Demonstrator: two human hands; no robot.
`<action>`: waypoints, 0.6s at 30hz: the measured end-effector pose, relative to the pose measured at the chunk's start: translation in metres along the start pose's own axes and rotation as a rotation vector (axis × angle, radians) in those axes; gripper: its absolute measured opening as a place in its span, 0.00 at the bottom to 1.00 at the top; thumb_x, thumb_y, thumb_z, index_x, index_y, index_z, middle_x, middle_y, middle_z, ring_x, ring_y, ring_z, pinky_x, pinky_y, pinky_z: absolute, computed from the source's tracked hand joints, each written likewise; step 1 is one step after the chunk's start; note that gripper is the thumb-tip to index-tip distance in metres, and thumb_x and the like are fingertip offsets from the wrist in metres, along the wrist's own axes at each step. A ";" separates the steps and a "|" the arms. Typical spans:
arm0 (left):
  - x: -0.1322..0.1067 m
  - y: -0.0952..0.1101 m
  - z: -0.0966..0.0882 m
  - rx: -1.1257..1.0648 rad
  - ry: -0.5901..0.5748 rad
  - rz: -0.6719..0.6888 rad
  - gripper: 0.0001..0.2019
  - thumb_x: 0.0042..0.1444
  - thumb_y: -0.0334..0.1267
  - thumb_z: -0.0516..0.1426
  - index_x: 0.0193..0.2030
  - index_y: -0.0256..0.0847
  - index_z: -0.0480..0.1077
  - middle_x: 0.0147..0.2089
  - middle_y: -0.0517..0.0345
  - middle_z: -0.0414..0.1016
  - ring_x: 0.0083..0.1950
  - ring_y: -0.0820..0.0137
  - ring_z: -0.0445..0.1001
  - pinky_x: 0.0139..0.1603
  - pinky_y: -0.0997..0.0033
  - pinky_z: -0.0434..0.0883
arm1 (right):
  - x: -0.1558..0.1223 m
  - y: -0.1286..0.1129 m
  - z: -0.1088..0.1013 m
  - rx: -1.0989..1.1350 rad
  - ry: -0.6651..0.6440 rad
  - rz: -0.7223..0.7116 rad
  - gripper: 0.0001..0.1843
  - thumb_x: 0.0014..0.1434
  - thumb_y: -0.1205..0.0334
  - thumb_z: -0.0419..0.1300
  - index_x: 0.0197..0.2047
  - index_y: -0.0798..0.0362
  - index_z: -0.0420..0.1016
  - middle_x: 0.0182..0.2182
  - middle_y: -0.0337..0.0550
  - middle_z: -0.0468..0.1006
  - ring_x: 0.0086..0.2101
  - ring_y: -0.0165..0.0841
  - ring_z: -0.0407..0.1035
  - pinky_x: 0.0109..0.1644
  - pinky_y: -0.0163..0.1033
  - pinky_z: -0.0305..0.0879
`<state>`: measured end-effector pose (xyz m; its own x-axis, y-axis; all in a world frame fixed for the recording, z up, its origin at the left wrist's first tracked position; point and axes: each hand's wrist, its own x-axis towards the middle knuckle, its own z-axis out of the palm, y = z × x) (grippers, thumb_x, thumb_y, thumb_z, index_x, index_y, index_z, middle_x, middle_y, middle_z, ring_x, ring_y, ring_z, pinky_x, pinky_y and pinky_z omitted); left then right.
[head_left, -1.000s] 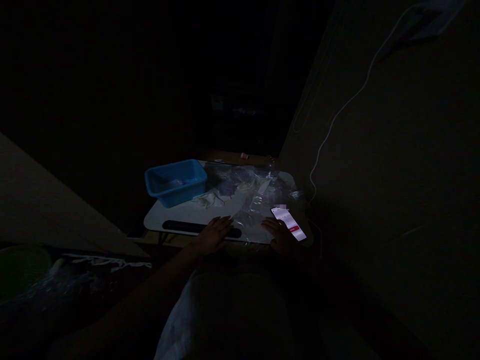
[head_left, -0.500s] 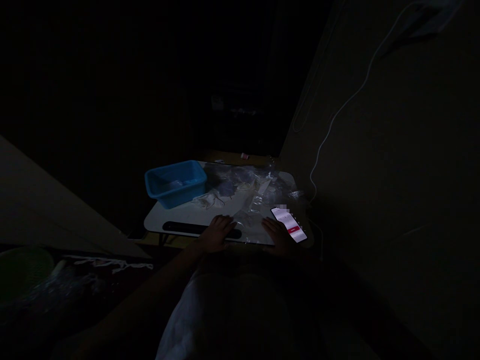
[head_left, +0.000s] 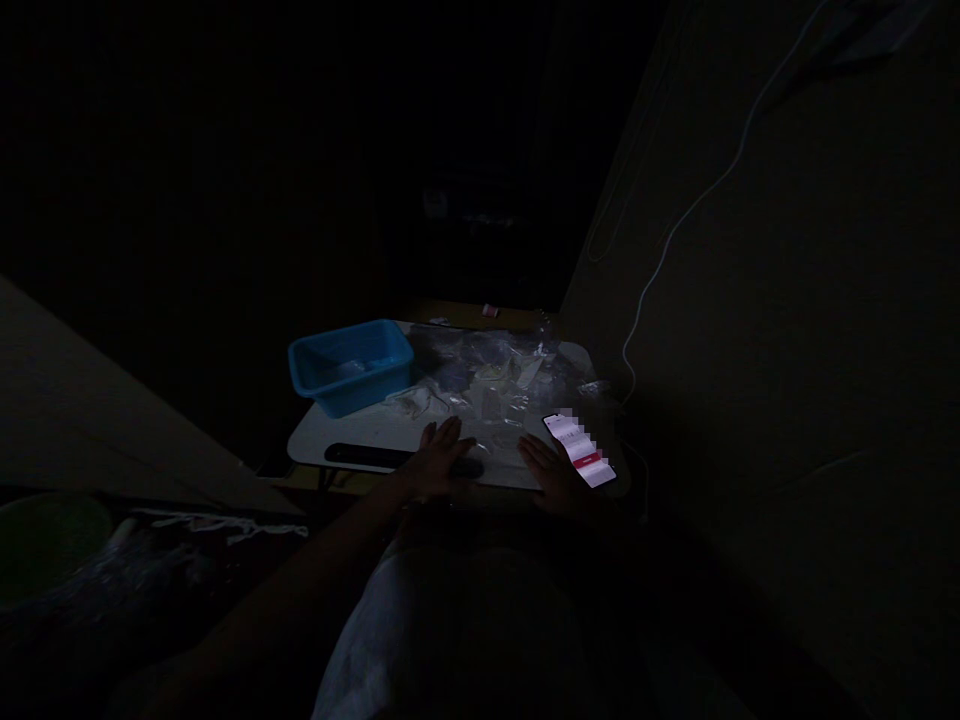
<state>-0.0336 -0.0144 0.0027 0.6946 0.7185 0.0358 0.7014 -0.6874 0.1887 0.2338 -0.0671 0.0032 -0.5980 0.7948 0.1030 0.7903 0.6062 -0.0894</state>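
Clear, limp plastic film [head_left: 501,405] on a white table [head_left: 360,440] is best pinched at an edge; the fingers [head_left: 450,432] of the left hand [head_left: 439,468] and right hand [head_left: 559,480] are spread apart, gripping nothing.

Left hand [head_left: 439,465] spread wider; clear plastic [head_left: 495,405] drawn back from table edge [head_left: 337,452].

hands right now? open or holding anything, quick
Left hand: open, fingers spread, on the white table, holding nothing.
Right hand: open, beside the lit smartphone, holding nothing visible.
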 end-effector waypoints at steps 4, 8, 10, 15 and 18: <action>-0.001 -0.001 0.001 -0.024 -0.002 -0.009 0.37 0.44 0.54 0.56 0.59 0.40 0.53 0.65 0.37 0.40 0.64 0.47 0.35 0.56 0.40 0.40 | 0.004 0.000 0.000 0.037 0.031 -0.009 0.39 0.49 0.54 0.56 0.61 0.60 0.47 0.59 0.56 0.51 0.59 0.42 0.43 0.60 0.54 0.37; -0.003 -0.003 0.003 -0.054 0.051 -0.016 0.35 0.46 0.55 0.54 0.59 0.41 0.53 0.64 0.39 0.42 0.64 0.50 0.37 0.57 0.42 0.41 | 0.008 -0.002 0.000 0.113 0.089 -0.009 0.33 0.52 0.54 0.55 0.59 0.55 0.53 0.57 0.52 0.58 0.58 0.39 0.48 0.59 0.54 0.41; -0.003 -0.004 0.003 -0.066 0.078 -0.012 0.34 0.48 0.55 0.52 0.59 0.42 0.52 0.64 0.41 0.43 0.64 0.52 0.38 0.57 0.43 0.41 | 0.010 -0.002 0.001 0.163 0.130 0.008 0.27 0.54 0.58 0.53 0.57 0.54 0.56 0.56 0.49 0.60 0.57 0.37 0.50 0.59 0.52 0.44; -0.001 -0.006 0.000 -0.093 0.088 -0.019 0.24 0.57 0.45 0.45 0.60 0.42 0.52 0.62 0.44 0.51 0.63 0.59 0.48 0.58 0.45 0.44 | 0.021 0.001 0.005 0.309 0.258 0.047 0.18 0.56 0.67 0.48 0.49 0.53 0.67 0.50 0.47 0.69 0.52 0.34 0.59 0.56 0.47 0.54; 0.002 -0.007 -0.002 -0.130 0.116 0.000 0.19 0.58 0.39 0.45 0.57 0.44 0.57 0.60 0.49 0.57 0.61 0.63 0.54 0.58 0.49 0.47 | 0.028 0.003 0.004 0.409 0.290 0.099 0.14 0.56 0.66 0.48 0.42 0.52 0.71 0.43 0.45 0.74 0.46 0.34 0.65 0.50 0.43 0.61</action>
<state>-0.0371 -0.0081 0.0036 0.6660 0.7312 0.1478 0.6696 -0.6733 0.3136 0.2190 -0.0428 0.0022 -0.4151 0.8439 0.3399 0.6900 0.5355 -0.4869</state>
